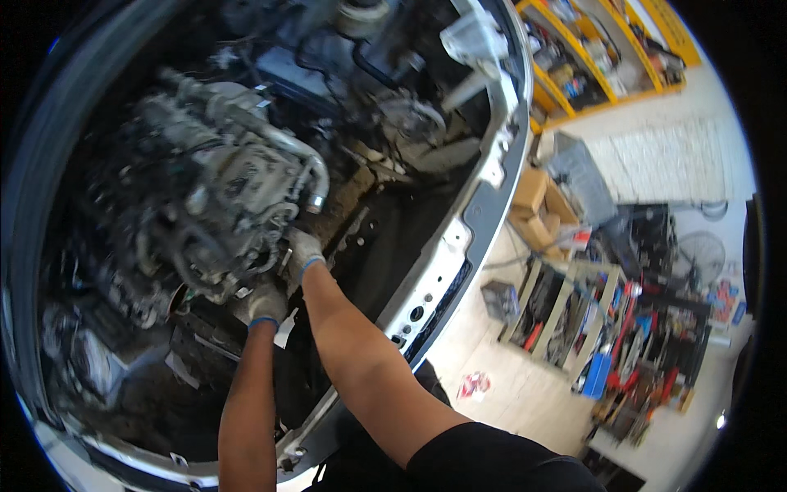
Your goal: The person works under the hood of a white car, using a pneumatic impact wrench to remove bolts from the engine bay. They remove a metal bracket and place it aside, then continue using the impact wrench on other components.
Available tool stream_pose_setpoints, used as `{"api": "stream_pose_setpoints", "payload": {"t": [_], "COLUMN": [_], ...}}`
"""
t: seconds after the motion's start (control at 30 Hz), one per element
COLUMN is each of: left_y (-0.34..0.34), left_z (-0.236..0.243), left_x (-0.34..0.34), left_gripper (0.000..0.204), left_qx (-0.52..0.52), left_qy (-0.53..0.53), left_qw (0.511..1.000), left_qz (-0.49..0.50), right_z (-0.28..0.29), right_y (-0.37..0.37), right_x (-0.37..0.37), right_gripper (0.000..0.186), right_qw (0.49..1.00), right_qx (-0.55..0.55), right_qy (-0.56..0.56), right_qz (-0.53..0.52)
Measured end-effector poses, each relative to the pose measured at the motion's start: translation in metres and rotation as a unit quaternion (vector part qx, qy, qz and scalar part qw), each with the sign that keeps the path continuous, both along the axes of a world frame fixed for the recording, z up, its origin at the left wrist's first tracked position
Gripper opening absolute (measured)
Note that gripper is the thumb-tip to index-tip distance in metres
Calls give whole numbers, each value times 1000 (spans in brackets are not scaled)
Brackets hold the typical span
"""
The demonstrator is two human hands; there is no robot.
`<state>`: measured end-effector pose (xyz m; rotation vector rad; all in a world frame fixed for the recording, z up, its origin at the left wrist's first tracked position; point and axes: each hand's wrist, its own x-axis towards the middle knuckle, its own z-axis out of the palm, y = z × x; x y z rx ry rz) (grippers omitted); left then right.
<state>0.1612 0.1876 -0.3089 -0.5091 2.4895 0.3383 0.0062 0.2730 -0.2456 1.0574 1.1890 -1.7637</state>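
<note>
Both my hands wear grey work gloves with blue cuffs and reach down into an open car engine bay. My left hand (264, 305) presses against the lower edge of the grimy engine (215, 197). My right hand (302, 250) touches the engine's side, just below a curved metal pipe (310, 176). The fingers of both hands are curled against engine parts; what they grip is hidden by blur and shadow.
The white front frame of the car (443, 262) curves along my right. Beyond it are a pale workshop floor, cardboard boxes (537, 205), a tool rack (623, 336) and yellow shelves (590, 49). A white reservoir (471, 37) sits at the top.
</note>
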Motion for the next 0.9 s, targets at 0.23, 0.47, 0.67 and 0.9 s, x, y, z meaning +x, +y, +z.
{"api": "stream_pose_setpoints", "payload": {"t": [0.23,0.47,0.67,0.9], "left_y": [-11,-59,-47,-33], "left_z": [-12,-118,-94,16], "left_x": [-73,-14,-44,-59], "left_gripper": [63,60,59,59], "left_qx": [79,-104,108,204], "left_qy": [-114,-56,-49,0], "left_qw": [989,937,984,978], "left_qz": [-55,-327,-135,-45], "right_z": [-84,-94,-96,-98], "right_y": [-10,-43,-17,-29], "right_x": [-5,2,-14,-24], "right_gripper": [24,26,29,34], "right_qw": [973,911,929,918], "right_qx": [35,125,175,190], "right_qy": [226,301,208,181], "right_qz": [38,255,251,298]}}
